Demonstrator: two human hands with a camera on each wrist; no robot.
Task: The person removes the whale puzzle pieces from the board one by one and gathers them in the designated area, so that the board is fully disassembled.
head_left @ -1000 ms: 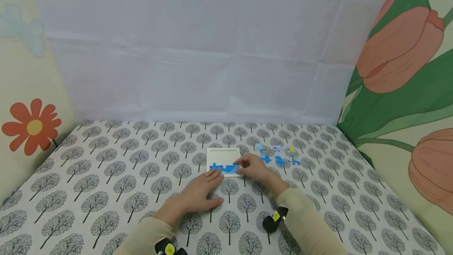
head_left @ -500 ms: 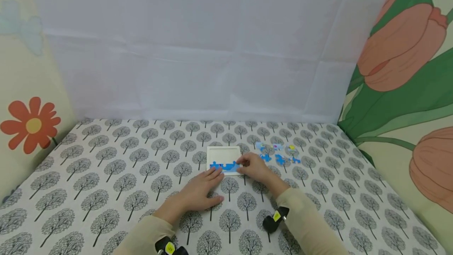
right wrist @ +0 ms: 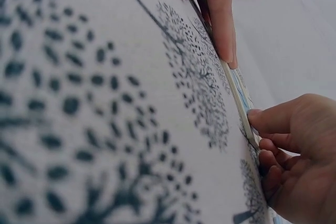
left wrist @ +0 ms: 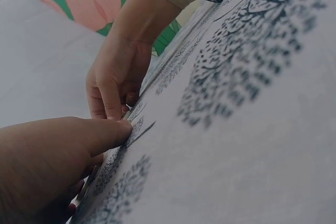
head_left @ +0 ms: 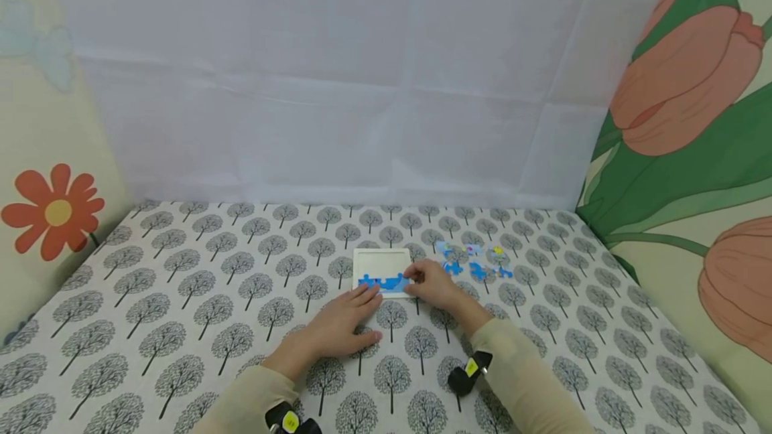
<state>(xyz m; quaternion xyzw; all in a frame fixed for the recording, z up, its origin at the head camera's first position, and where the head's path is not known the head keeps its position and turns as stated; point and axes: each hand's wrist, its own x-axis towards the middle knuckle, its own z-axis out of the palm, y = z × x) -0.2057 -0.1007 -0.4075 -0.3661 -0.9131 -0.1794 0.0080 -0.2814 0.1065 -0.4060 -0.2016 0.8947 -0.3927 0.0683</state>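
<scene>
A white puzzle tray [head_left: 382, 253] lies on the patterned cloth. Blue jigsaw pieces [head_left: 392, 283] run along its near side, while the far part shows its bare bottom. My left hand [head_left: 338, 327] lies flat, its straight fingertips on the tray's near left edge and the thumb spread on the cloth. With bent fingers, my right hand [head_left: 437, 286] pinches at the right-end jigsaw piece beside the tray's right edge; the fingertips partly hide it. In the right wrist view the thumb of the right hand [right wrist: 299, 145] touches the tray's edge [right wrist: 241, 100], other fingers curled beside it.
Several loose jigsaw pieces [head_left: 478, 272] lie on the cloth right of the tray, in two rough rows. A white sheet [head_left: 313, 86] hangs behind the table. Walls with painted flowers [head_left: 681, 86] stand at both sides.
Both hands stay where they were at the tray, apart from tiny shifts of the right fingertips. The head view tilts very slightly; the loose pieces lie unmoved.
</scene>
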